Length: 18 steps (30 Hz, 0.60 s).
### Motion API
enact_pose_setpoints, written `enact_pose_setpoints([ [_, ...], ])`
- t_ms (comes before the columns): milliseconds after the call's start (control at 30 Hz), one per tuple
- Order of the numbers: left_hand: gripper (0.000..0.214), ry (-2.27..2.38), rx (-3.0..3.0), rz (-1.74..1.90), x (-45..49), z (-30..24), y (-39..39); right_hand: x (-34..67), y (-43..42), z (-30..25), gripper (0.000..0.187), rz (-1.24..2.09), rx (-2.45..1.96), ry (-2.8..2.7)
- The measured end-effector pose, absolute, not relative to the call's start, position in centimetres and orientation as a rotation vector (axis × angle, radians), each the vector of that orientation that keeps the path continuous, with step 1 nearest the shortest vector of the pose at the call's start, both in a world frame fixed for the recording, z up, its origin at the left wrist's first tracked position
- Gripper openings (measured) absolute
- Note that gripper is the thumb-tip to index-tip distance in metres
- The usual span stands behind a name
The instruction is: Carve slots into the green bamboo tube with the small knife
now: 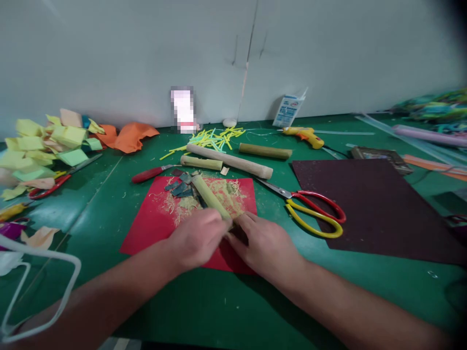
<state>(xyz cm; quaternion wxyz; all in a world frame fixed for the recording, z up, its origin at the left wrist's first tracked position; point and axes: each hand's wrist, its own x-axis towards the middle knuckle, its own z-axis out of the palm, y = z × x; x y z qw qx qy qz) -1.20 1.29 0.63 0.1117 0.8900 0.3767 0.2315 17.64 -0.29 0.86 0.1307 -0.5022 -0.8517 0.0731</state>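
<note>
A pale green bamboo-like stick (209, 193) slants over a red sheet (146, 231), its near end at my fingers. My left hand (202, 236) is closed around that near end. Pressed against the same end from the right, the fingertips of my right hand (268, 245) pinch it; the exact grip is partly hidden. Pale fibrous shavings (233, 187) and dark scraps (180, 187) lie on the sheet around the stick. Just beyond are a short pale green piece (202, 163), a longer pale stick (229, 159) and a red-handled tool (149, 174).
Scissors (315, 209) with red and yellow handles lie right of my hands, partly over a dark sheet (375, 209). Farther back are yellow strips (207, 141), a brownish stick (265, 150), a yellow glue gun (304, 136) and a carton (289, 111). Folded papers (51, 141) pile up left.
</note>
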Motion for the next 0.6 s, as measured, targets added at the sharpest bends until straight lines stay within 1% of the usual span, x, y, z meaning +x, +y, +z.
enact_pose_setpoints([
  [67, 0.025, 1.08, 2.594, 0.684, -1.16, 0.59, 1.38, 17.66, -0.29, 0.81, 0.026, 0.211, -1.45, -2.471],
  [167, 0.026, 1.134, 2.587, 0.798, -1.13, 0.61, 1.49, 17.68, -0.3, 0.81, 0.027, 0.218, -1.462, -2.465],
  [300, 0.026, 1.072, 2.594, 0.691, -1.14, 0.76, 1.37, 17.66, -0.33, 0.95, 0.025, 0.234, -1.457, -2.487],
  [400, 0.026, 1.111, 2.59, 0.777, -1.17, 0.81, 1.31, 17.65, -0.37, 1.0, 0.027, 0.221, -1.461, -2.477],
  [533, 0.025, 1.073, 2.589, 0.702, -1.14, 0.74, 1.3, 17.64, -0.4, 0.96, 0.024, 0.201, -1.462, -2.469],
  [600, 0.025, 1.1, 2.583, 0.767, -1.12, 0.72, 1.32, 17.61, -0.41, 0.94, 0.025, 0.205, -1.484, -2.458],
])
